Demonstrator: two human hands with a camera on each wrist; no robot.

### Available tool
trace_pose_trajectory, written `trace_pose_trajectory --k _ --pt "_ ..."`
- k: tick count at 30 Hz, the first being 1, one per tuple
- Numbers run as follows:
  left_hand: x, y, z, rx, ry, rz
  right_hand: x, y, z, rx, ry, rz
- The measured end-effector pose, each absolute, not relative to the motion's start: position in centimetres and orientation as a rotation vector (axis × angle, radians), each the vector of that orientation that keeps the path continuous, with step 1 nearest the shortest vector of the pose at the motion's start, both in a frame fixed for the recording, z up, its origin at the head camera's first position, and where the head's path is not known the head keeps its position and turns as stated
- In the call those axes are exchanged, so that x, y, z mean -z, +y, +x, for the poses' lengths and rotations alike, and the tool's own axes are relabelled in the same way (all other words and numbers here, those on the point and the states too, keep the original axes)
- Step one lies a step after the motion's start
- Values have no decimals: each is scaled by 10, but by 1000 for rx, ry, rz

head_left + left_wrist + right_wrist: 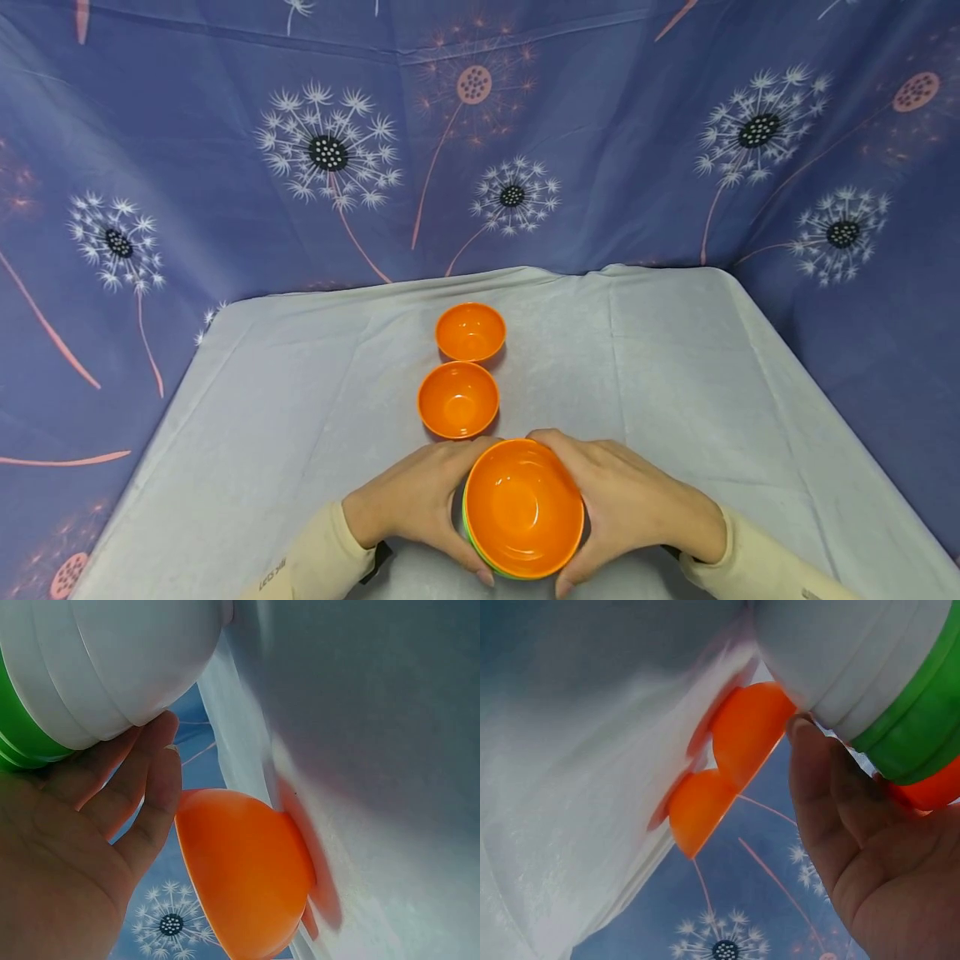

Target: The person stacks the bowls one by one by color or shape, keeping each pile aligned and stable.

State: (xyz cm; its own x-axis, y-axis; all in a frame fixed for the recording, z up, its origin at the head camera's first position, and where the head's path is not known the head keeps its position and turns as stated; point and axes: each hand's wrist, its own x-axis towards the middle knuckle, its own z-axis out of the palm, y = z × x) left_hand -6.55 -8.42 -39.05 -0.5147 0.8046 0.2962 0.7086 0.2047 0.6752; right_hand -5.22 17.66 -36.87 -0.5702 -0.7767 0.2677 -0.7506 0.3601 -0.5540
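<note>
Both hands hold a stack of nested bowls between them at the near side of the table, the left hand (420,496) on its left and the right hand (630,500) on its right. On top of the stack is an orange bowl (525,504), seen from above. Under it the right wrist view shows a green bowl (919,739), then several white bowls (847,652) at the bottom. Fingers of each hand curve along the stack's side, thumbs toward the near side. Just beyond the hands stands an orange bowl (459,402), upright on the table.
A second orange bowl (471,333) stands upright right behind the nearer one, their rims meeting in the head view. A pale grey cloth (675,375) covers the table. Blue dandelion-print fabric (600,142) hangs behind it and along the sides.
</note>
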Motion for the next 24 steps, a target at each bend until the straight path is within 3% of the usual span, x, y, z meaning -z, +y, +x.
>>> trace_pose_trajectory --k 14,24 --pt "387 -86 -65 -1119 2443 1554 374 177 -52 1015 2542 -1288" --pt "361 -106 -82 -1063 2719 1625 376 177 -50 931 2636 -1292"
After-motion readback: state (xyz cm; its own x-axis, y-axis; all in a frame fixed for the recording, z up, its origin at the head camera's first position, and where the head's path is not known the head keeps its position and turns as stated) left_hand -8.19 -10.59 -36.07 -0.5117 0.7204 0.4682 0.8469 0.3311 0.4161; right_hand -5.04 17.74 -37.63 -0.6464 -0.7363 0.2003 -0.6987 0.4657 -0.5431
